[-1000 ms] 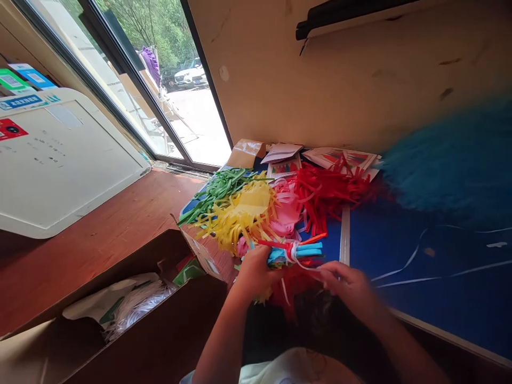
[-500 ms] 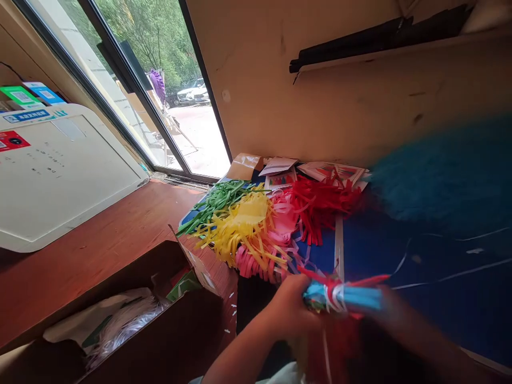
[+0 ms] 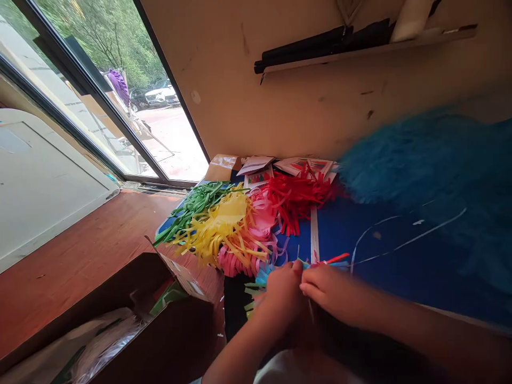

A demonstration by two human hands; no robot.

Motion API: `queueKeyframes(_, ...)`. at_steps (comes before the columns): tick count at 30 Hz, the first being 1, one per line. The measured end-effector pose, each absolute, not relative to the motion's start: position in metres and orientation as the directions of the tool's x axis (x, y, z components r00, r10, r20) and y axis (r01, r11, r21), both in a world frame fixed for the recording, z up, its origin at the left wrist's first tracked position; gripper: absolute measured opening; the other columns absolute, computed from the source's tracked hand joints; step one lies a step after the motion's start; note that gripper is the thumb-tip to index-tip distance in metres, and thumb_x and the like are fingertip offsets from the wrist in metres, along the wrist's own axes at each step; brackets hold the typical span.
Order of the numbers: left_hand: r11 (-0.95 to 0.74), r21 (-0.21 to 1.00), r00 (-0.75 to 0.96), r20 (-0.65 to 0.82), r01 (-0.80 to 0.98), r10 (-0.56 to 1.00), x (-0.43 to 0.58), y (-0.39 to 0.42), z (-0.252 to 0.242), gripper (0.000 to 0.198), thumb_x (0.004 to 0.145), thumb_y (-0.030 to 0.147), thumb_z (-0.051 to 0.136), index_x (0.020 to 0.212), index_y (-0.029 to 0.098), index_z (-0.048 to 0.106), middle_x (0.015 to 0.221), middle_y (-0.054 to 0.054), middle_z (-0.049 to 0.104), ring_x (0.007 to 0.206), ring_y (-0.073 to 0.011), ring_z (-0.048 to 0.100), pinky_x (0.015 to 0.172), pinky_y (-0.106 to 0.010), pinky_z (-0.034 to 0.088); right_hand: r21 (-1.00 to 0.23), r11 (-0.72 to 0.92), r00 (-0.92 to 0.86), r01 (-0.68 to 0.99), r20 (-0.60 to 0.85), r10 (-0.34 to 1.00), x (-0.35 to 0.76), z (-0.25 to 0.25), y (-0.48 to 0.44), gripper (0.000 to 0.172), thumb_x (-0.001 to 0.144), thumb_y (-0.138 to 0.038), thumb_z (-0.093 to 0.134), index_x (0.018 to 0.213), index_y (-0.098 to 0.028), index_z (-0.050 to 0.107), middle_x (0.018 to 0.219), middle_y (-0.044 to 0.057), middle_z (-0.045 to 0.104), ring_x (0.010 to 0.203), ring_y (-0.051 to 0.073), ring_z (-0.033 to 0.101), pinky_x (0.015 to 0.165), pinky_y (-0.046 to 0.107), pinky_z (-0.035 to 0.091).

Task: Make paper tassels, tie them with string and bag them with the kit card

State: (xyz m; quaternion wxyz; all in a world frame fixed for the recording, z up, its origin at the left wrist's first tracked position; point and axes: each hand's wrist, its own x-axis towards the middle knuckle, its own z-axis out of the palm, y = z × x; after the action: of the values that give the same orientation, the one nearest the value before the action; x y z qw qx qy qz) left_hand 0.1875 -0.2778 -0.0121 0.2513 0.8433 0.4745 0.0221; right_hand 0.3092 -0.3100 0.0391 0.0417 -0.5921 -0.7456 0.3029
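My left hand [image 3: 282,290] is closed around a paper tassel, a bundle of cut strips. Its light-blue strips [image 3: 263,274] and pale green strips [image 3: 250,293] stick out left of that hand. Right beside it, my right hand [image 3: 330,290] is closed with its fingers curled over the bundle's other end, where red and blue strips [image 3: 338,260] poke out behind the knuckles. A thin white string [image 3: 408,242] runs from the bundle across the blue tabletop [image 3: 336,229] to the right. The tied middle is hidden by my fingers.
Fringed paper in green [image 3: 204,200], yellow [image 3: 228,213], pink [image 3: 262,210] and red [image 3: 300,194] lies at the back left. A fluffy blue mass [image 3: 416,154] covers the right side. A cardboard box [image 3: 176,325] with plastic-wrapped contents stands at lower left, near a whiteboard [image 3: 48,181].
My right hand has come in beside the left, covering the tied middle of the bundle that showed before. The view has shifted to the right.
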Motion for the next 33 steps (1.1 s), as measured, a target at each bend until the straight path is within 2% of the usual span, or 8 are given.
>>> queueKeyframes(4,-0.312,0.532,0.418,-0.088,0.787,0.904,0.172,-0.271,-0.01,0.009,0.078,0.024,0.054,0.084,0.017,0.054,0.079,-0.004,0.065,0.07,-0.0188,0.06,0.057,-0.025,0.038,-0.68,0.027,-0.194,0.732,-0.171,0.966,0.308,0.004,-0.356,0.034,0.09,-0.031,0.03,0.065,-0.021,0.051,0.068,0.002,0.063,0.063,0.016,0.057,0.056,0.026,0.039)
queueKeyframes(8,-0.416,0.68,0.563,0.005,0.604,0.826,0.153,-0.278,0.001,0.018,0.069,0.026,0.067,0.08,0.018,0.055,0.075,0.001,0.063,0.064,-0.0136,0.057,0.055,-0.021,0.037,-0.758,-0.013,-0.046,0.652,-0.057,0.997,0.346,-0.019,-0.363,0.036,0.091,-0.043,0.032,0.082,-0.024,0.061,0.087,0.005,0.068,0.081,0.02,0.062,0.069,0.029,0.046)
queueKeyframes(14,-0.814,0.478,0.914,0.054,0.33,0.402,0.157,-0.299,0.01,0.033,0.076,0.041,0.064,0.1,0.019,0.057,0.091,-0.006,0.067,0.077,-0.0209,0.063,0.067,-0.027,0.043,-0.343,0.39,-0.385,0.855,0.086,0.919,0.389,0.019,-0.326,0.032,0.088,-0.034,0.037,0.064,-0.023,0.055,0.062,0.003,0.06,0.056,0.017,0.055,0.052,0.029,0.034)
queueKeyframes(17,-0.853,0.338,0.914,-0.066,0.397,0.399,0.171,-0.296,0.005,0.033,0.081,0.045,0.056,0.1,0.018,0.057,0.093,-0.009,0.067,0.079,-0.0252,0.063,0.067,-0.032,0.045,-0.194,0.425,-0.429,0.884,0.022,0.903,0.378,0.038,-0.311,0.023,0.083,-0.025,0.044,0.062,-0.021,0.054,0.061,0.004,0.061,0.055,0.018,0.056,0.049,0.029,0.029)
queueKeyframes(22,-0.65,0.328,0.719,-0.163,0.685,0.676,0.193,-0.279,-0.003,0.026,0.079,0.035,0.057,0.099,0.018,0.055,0.094,-0.01,0.066,0.083,-0.0267,0.063,0.067,-0.032,0.045,-0.342,0.119,-0.192,0.932,-0.188,0.963,0.335,0.032,-0.321,0.02,0.084,-0.019,0.043,0.073,-0.02,0.059,0.077,0.006,0.068,0.07,0.021,0.064,0.056,0.028,0.037)
queueKeyframes(26,-0.502,0.344,0.564,-0.106,0.794,0.819,0.19,-0.27,-0.002,0.021,0.083,0.03,0.05,0.099,0.017,0.053,0.095,-0.011,0.065,0.084,-0.0261,0.062,0.066,-0.031,0.043,-0.513,0.043,0.004,0.857,0.089,0.996,0.321,-0.004,-0.36,0.031,0.089,-0.027,0.033,0.082,-0.021,0.062,0.078,0.006,0.068,0.07,0.021,0.064,0.059,0.03,0.045)
queueKeyframes(29,-0.426,0.576,0.55,-0.049,0.698,0.834,0.178,-0.267,0.0,0.022,0.079,0.033,0.056,0.096,0.018,0.055,0.085,-0.005,0.065,0.076,-0.0213,0.061,0.062,-0.027,0.04,-0.736,0.016,0.147,0.677,0.156,0.977,0.326,-0.028,-0.382,0.032,0.091,-0.036,0.033,0.09,-0.025,0.064,0.089,0.004,0.07,0.08,0.02,0.066,0.067,0.028,0.049)
queueKeyframes(33,-0.397,0.829,0.712,-0.004,0.395,0.702,0.165,-0.273,0.006,0.021,0.074,0.031,0.062,0.09,0.018,0.056,0.078,0.0,0.063,0.068,-0.0147,0.057,0.058,-0.021,0.039,-0.881,-0.125,0.076,0.456,-0.102,0.992,0.351,-0.032,-0.376,0.035,0.089,-0.045,0.037,0.091,-0.023,0.065,0.094,0.004,0.069,0.083,0.021,0.064,0.07,0.029,0.049)
